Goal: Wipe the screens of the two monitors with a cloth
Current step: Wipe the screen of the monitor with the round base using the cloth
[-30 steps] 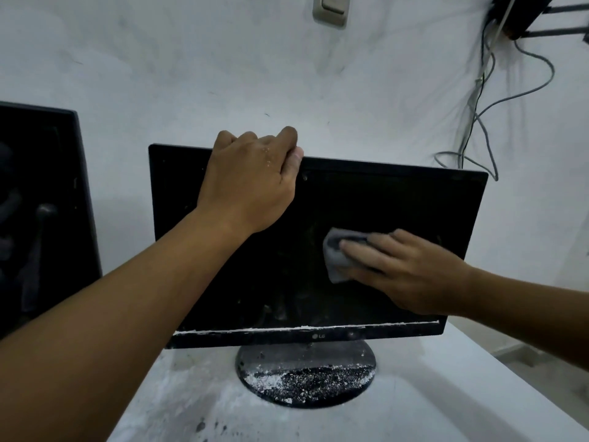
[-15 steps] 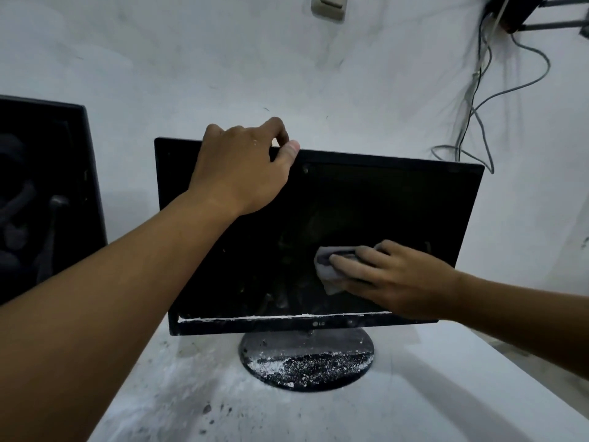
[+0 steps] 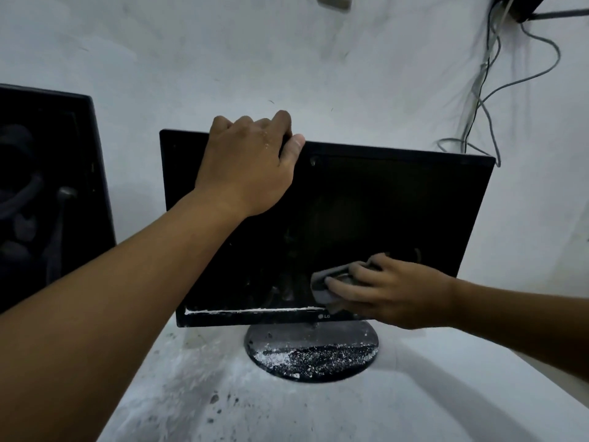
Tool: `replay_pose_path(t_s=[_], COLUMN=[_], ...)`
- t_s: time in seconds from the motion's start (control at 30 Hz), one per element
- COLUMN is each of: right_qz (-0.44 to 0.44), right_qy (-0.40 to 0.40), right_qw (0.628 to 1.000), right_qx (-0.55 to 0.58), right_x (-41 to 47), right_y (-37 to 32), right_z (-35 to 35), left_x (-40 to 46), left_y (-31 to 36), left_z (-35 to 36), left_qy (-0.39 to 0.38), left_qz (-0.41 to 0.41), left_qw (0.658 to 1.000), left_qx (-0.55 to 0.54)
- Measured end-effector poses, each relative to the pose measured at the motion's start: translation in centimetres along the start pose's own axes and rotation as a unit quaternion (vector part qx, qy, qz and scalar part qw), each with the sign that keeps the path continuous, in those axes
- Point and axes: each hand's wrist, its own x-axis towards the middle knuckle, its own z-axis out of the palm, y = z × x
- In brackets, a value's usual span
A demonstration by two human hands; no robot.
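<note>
**Two Monitors, One Under the Cloth**

Two black monitors stand on a white surface (image 3: 414, 403) against a pale wall (image 3: 223, 59). The centre monitor (image 3: 382, 202) faces the camera, tilted slightly back, on a round black base (image 3: 312, 355). The base carries white flecks and powder along its front half. A white line of residue runs along the lower edge of the screen, just above the bottom bezel, from the left corner toward the middle. The second monitor (image 3: 47, 186) stands to the left, cut off by the frame edge and apart from the first.

The left hand (image 3: 248, 164) grips the top edge of the centre monitor, left of its middle. The fingers are curled over the top and behind the panel; the thumb lies against the front bezel.

The right hand (image 3: 392, 291) presses a grey cloth (image 3: 322, 285) against the lower part of the screen, right of centre and just above the bottom bezel. The fingers are loosely bent over the cloth, with folds of cloth showing between them. The cloth is bunched and touches the glass.

Dark specks and grey dust lie on the surface in front of the base. Cables (image 3: 478, 100) hang down the wall at upper right, and a wall switch (image 3: 334, 1) is partly visible at the top edge.
</note>
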Motion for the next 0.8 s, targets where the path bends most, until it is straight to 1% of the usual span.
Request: replay_pose_path(t_s=[0.03,0.07,0.1,0.13,0.2,0.23,0.27,0.3,0.37,0.47,0.53,0.57,0.6,0.67,0.73,0.8], right_qz=[-0.019,-0.015,0.011,0.057,0.176,0.228,0.259,0.264,0.218,0.085,-0.005,-0.03,-0.037,-0.002,0.079,0.141], right_qy=[-0.008,0.001,0.025,0.06,0.114,0.127,0.133,0.135,0.117,0.046,-0.034,-0.054,-0.045,0.015,0.066,0.086], right_qw=[1.0,1.0,1.0,0.997,0.978,0.965,0.957,0.955,0.969,0.995,0.999,0.998,0.998,0.999,0.994,0.986], right_qx=[-0.005,-0.009,-0.006,-0.001,0.001,0.003,0.007,0.009,0.017,0.033,0.031,0.028,0.025,0.029,0.03,0.032], right_x=[-0.1,-0.2,0.1,0.5,1.1,1.4,1.6,1.7,1.5,0.4,-0.5,-0.8,-0.8,-0.4,0.1,0.4], right_y=[0.2,0.9,2.0,3.2,5.4,5.9,5.9,5.6,4.0,0.5,-1.2,-1.1,-0.6,1.4,3.1,3.2], right_z=[0.0,-0.1,-0.4,-0.9,-1.7,-2.0,-2.1,-1.9,-1.4,0.0,0.6,0.7,0.6,0.3,0.0,0.0], left_x=[0.0,0.0,0.0,0.0,0.0,0.0,0.0,0.0,0.0,0.0,0.0,-0.1,-0.1,-0.2,-0.2,-0.2], left_y=[0.0,0.1,0.1,0.0,-0.1,-0.1,0.0,0.0,0.1,0.0,0.1,0.1,0.1,0.0,-0.2,-0.2], left_z=[0.0,0.1,0.0,0.0,0.0,0.0,0.0,0.0,0.1,0.1,0.0,0.0,-0.1,-0.2,-0.2,-0.1], left_qy=[0.002,0.002,0.004,0.006,0.01,0.011,0.012,0.01,0.005,0.0,0.0,-0.001,0.0,0.003,0.008,0.012], left_qz=[0.0,-0.001,-0.002,-0.002,-0.001,0.001,0.002,0.003,0.001,-0.003,-0.002,-0.002,-0.001,-0.002,-0.004,-0.003], left_qw=[1.0,1.0,1.0,1.0,1.0,1.0,1.0,1.0,1.0,1.0,1.0,1.0,1.0,1.0,1.0,1.0], left_qx=[0.003,0.005,0.009,0.012,0.015,0.016,0.017,0.017,0.015,0.006,0.003,0.002,0.002,0.004,0.005,0.007])
